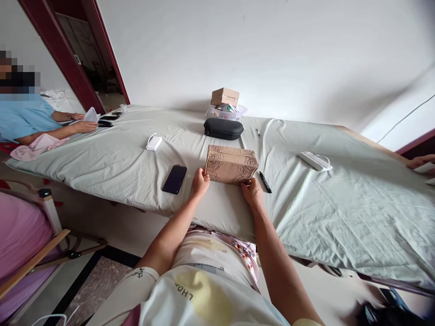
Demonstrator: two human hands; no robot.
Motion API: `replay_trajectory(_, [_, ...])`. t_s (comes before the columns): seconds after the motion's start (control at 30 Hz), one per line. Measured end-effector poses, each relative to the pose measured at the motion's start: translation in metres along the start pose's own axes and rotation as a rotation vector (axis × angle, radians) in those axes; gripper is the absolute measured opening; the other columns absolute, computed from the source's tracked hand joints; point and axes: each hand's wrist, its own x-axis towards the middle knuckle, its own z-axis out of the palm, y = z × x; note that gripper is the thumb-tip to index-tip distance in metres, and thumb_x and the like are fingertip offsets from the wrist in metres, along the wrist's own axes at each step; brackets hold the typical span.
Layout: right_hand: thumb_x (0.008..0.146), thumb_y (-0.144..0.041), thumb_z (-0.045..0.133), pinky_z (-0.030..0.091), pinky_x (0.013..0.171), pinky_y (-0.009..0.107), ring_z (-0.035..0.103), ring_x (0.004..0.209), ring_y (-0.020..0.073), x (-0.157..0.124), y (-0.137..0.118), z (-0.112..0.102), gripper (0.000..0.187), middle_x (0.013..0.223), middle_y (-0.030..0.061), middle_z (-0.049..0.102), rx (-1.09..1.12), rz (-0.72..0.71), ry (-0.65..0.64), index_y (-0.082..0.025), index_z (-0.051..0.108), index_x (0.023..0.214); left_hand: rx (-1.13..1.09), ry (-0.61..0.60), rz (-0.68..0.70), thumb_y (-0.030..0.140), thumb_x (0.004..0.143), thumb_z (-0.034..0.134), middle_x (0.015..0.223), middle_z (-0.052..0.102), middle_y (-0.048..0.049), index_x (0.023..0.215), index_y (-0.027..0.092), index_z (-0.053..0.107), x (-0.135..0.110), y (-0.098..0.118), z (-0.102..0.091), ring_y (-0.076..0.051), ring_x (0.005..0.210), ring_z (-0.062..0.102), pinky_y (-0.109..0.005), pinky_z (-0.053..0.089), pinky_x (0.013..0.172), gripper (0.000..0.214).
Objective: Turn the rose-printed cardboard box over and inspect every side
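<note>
So, a cardboard box [231,164] printed with a dark flower pattern is seen lying flat on the tabletop [340,203], which is covered by a pale green sheet. The box is set close to the near edge, roughly in the middle of the view.

It's held from both ends. The left hand [200,181] is curled onto the near left corner, with the fingers [203,174] pressed against the box's left end. The right hand [252,190] is placed at the near right corner, its fingers [247,183] tucked against the lower front edge. Both hands are closed snugly on the box, so it's pinned between them, with the box lying just beyond the fingertips and the wrists hanging off the table edge.

Other stuff around:
- a dark phone [174,179] is laid face up just left of the left hand, not touched
- a black pen [265,182] is found just right of the box, near the right hand
- a black zip case [223,128] is parked behind the box
- farther back, a small carton [224,96] is stacked on a clear plastic tub [238,112]

At the far left end of the tabletop, another person's hands [83,127] are rested on the sheet.
</note>
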Motion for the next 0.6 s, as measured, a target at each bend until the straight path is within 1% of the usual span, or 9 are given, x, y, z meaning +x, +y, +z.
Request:
replay_trajectory(0.2, [0.081, -0.027, 0.06, 0.046, 0.086, 0.041, 0.058, 0.088, 0.0255, 0.002, 0.006, 0.005, 0.023, 0.095, 0.0089, 0.067, 0.016, -0.003, 0.01, -0.021, 0.06, 0.103, -0.004, -0.002, 0.011, 0.012, 0.087, 0.065, 0.1, 0.069, -0.0081, 0.091, 0.023, 0.053, 0.003, -0.007, 0.003, -0.026, 0.099, 0.068, -0.039, 0.054, 0.095, 0.017])
replay_trajectory(0.37, [0.077, -0.03, 0.063, 0.048, 0.084, 0.041, 0.056, 0.084, 0.0241, 0.005, 0.013, 0.009, 0.021, 0.09, 0.006, 0.065, 0.039, -0.02, 0.038, -0.023, 0.058, 0.096, -0.017, 0.008, 0.02, 0.012, 0.087, 0.065, 0.097, 0.069, -0.0069, 0.09, 0.024, 0.053, 0.005, -0.012, 0.003, -0.025, 0.098, 0.068, -0.039, 0.054, 0.095, 0.017])
replay_trajectory(0.5, [0.073, -0.031, 0.063, 0.05, 0.083, 0.042, 0.056, 0.08, 0.0226, 0.005, 0.015, 0.011, 0.02, 0.084, 0.004, 0.064, 0.07, -0.043, 0.072, -0.024, 0.057, 0.091, -0.025, 0.016, 0.03, 0.01, 0.087, 0.067, 0.098, 0.07, -0.0084, 0.09, 0.022, 0.056, 0.005, -0.013, 0.003, -0.026, 0.098, 0.069, -0.04, 0.055, 0.095, 0.017])
replay_trajectory(0.6, [0.073, -0.034, 0.063, 0.052, 0.081, 0.042, 0.057, 0.077, 0.022, 0.004, 0.013, 0.009, 0.026, 0.082, 0.0021, 0.064, 0.133, -0.065, 0.112, -0.024, 0.06, 0.096, -0.057, 0.056, 0.089, 0.011, 0.089, 0.069, 0.097, 0.07, -0.0081, 0.094, 0.021, 0.061, 0.005, -0.014, 0.003, -0.024, 0.095, 0.069, -0.039, 0.056, 0.094, 0.013])
